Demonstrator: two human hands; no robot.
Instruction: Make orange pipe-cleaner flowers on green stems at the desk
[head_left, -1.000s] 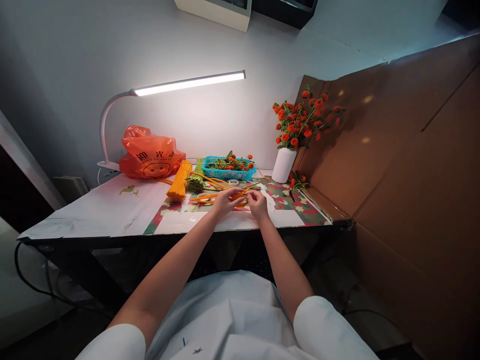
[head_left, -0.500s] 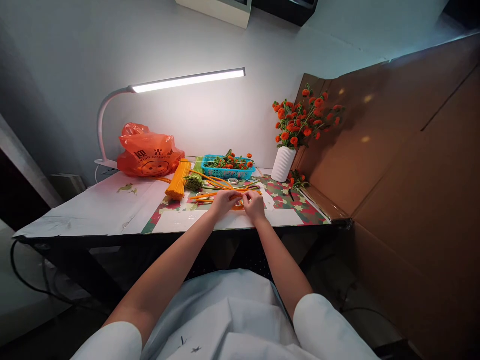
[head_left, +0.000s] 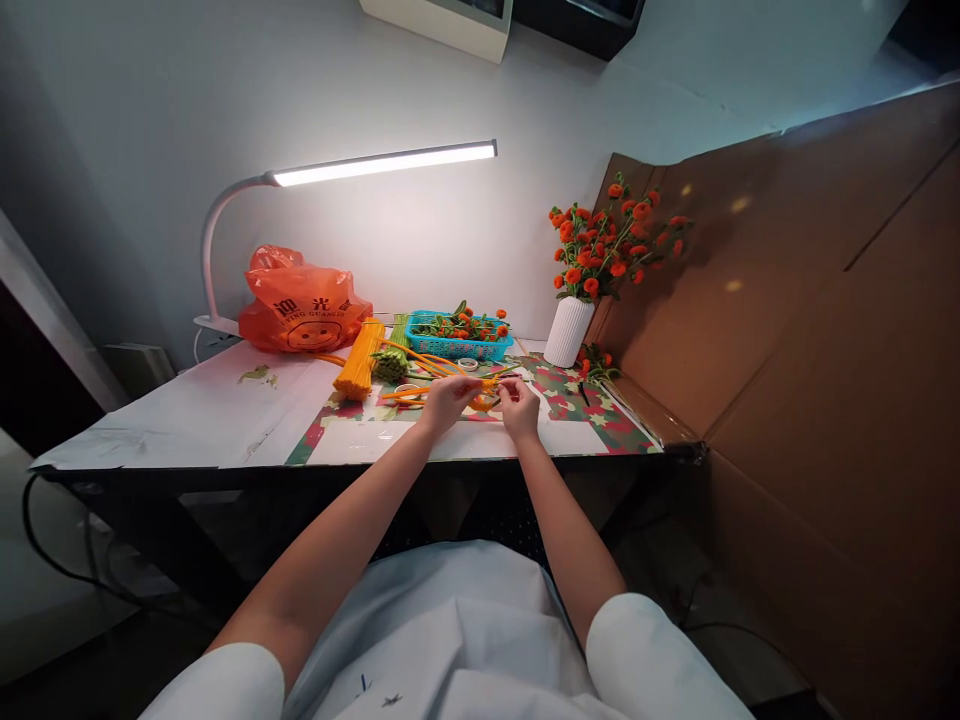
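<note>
My left hand (head_left: 448,402) is closed in a pinch on an orange pipe cleaner (head_left: 489,384) just above the table. Close by on the right, my right hand (head_left: 519,408) pinches too, its fingertips at the other end of the orange piece; their exact grip is too small to make out. Loose orange pipe cleaners (head_left: 431,362) lie behind and beside the left hand. A thick orange bundle of pipe cleaners (head_left: 360,362) and a green bundle (head_left: 391,362) rest farther left. A roll of tape (head_left: 467,364) sits behind the hands.
A blue basket (head_left: 457,349) of orange flowers stands at the back. To its right is a white ribbed vase (head_left: 568,332) with orange flowers. An orange plastic bag (head_left: 304,305) and a lamp (head_left: 382,163) are at left. Cardboard (head_left: 810,280) walls the right side.
My right hand has moved slightly right, away from the left, so a gap with orange material shows between them. The whole view has shifted a little.
</note>
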